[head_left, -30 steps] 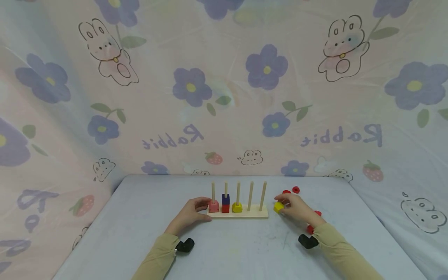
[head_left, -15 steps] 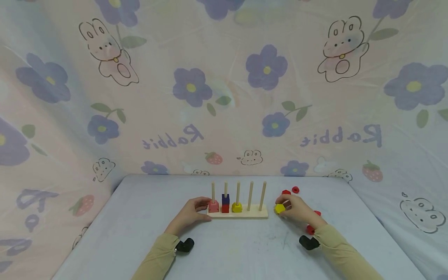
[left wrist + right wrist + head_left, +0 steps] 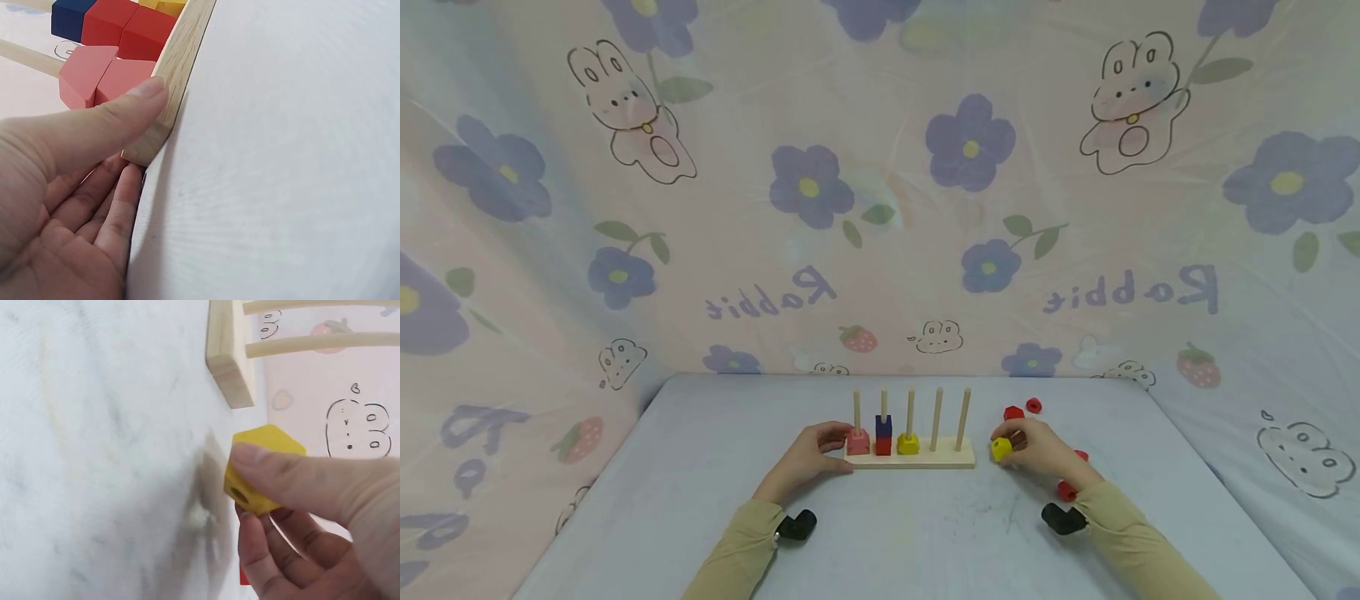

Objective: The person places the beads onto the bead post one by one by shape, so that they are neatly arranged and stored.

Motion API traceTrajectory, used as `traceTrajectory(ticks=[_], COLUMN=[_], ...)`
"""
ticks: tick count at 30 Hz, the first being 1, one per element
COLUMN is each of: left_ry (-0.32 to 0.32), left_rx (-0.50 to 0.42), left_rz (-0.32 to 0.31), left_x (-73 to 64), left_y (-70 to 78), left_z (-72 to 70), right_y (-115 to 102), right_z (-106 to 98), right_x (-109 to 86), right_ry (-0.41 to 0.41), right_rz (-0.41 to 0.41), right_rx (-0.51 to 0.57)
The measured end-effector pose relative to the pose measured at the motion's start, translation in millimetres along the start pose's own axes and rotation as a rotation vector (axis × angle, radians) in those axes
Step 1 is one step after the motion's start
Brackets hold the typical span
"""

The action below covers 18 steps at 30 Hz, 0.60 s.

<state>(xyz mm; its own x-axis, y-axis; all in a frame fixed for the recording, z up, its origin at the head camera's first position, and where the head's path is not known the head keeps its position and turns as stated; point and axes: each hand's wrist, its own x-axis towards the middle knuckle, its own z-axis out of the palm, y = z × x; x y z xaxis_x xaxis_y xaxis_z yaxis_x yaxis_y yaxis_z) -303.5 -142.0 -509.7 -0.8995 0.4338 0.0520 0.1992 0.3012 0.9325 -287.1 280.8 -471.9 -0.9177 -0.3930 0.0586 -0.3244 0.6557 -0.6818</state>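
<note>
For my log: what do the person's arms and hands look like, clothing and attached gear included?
The left sleeve and right sleeve are long, creased, yellowish beige. A chunky black device sits at each wrist. The left hand and right hand are gloveless.

My left sleeve (image 3: 736, 546) and right sleeve (image 3: 1138, 542): plain yellowish beige, long, creased. I wear 2 black units (image 3: 801, 525), stubby, bent, rounded, 1 per sleeve.

The pale tabletop (image 3: 895, 533) carries the wooden peg base (image 3: 946, 458), between the left hand (image 3: 808, 452) and right hand (image 3: 1039, 447); red beads (image 3: 1013, 412) lie beyond the right hand and beside its wrist.
</note>
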Motion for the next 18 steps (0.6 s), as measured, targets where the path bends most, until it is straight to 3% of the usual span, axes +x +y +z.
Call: traceTrajectory(ticks=[7,12,18], left_ry=[-0.007,-0.009,-0.01], left_rx=[-0.009,-0.003,-0.022], left_rz=[0.018,0.003,0.001], left_x=[-1.3,-1.0,-0.8], left_y=[3.4,4.5,4.6], left_z=[0.4,-0.5,-1.6], right_y=[-14,-39,-72], right_z=[-19,-37,-49], right_x=[-0.5,2.0,7.9], right_ry=[0.076,0.121,0.194], right_rz=[-0.031,-0.032,-0.03], right_rx=[0.054,0.165,0.165])
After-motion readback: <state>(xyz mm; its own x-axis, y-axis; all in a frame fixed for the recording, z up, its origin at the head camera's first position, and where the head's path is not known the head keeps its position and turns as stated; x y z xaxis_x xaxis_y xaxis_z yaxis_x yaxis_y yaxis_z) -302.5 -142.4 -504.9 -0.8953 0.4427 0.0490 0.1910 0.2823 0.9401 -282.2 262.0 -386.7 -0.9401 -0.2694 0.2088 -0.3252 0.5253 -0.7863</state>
